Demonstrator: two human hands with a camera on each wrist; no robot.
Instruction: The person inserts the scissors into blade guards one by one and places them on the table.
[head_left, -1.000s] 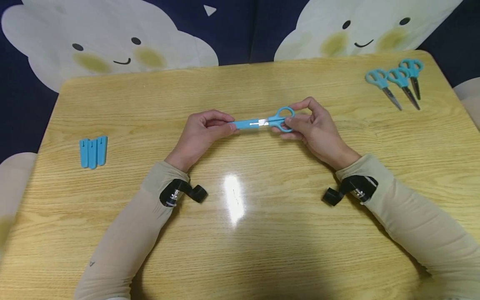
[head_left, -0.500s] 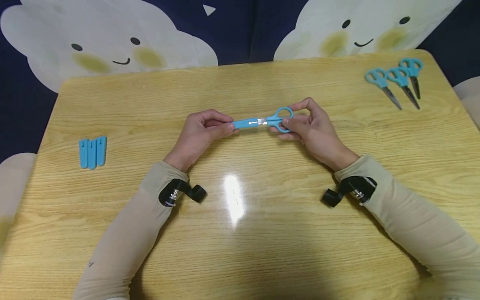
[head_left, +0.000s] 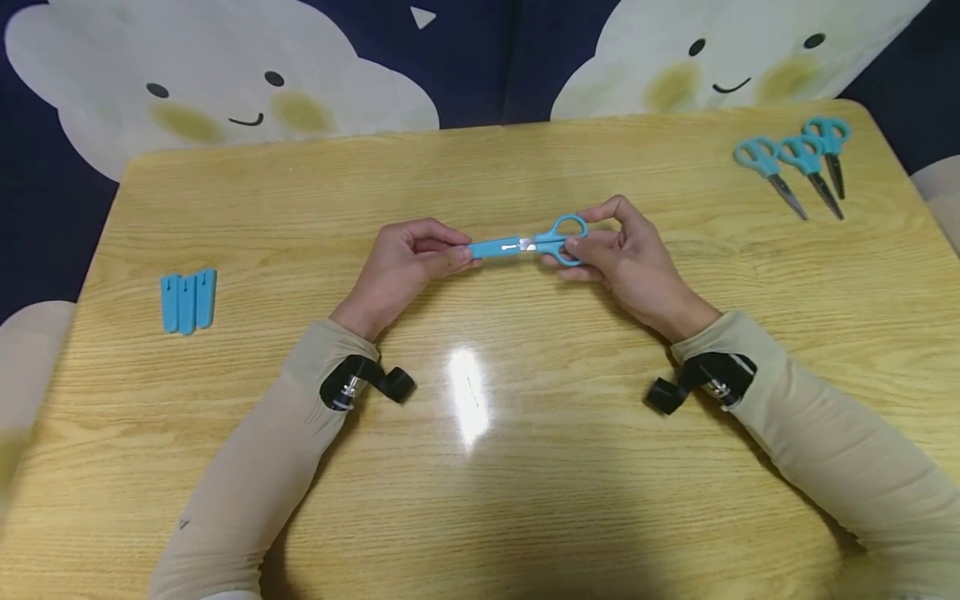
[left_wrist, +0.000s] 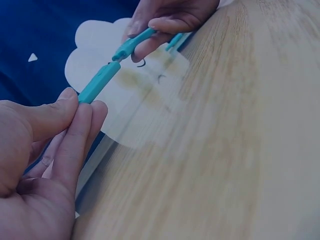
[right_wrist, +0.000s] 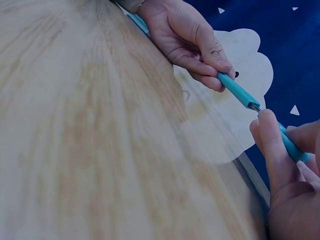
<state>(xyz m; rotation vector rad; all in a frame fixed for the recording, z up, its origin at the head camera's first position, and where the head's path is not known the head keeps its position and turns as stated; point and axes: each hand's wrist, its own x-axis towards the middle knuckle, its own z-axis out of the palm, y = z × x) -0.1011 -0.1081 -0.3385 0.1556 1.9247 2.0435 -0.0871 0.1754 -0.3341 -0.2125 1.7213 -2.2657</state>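
A blue plastic blade cover is pinched at its closed end between the thumb and fingers of my left hand. My right hand grips a pair of scissors by its blue handle loops. The scissors point left, and their blades are mostly inside the cover. A short strip of bare metal shows between cover and handle. Both are held in line above the table. In the right wrist view, the blade enters the cover's open end.
Three blue blade covers lie side by side at the table's left. At the back right corner, three blue-handled scissors rest with bare blades pointing toward me. The wooden table meets a cloud-patterned curtain at its far edge.
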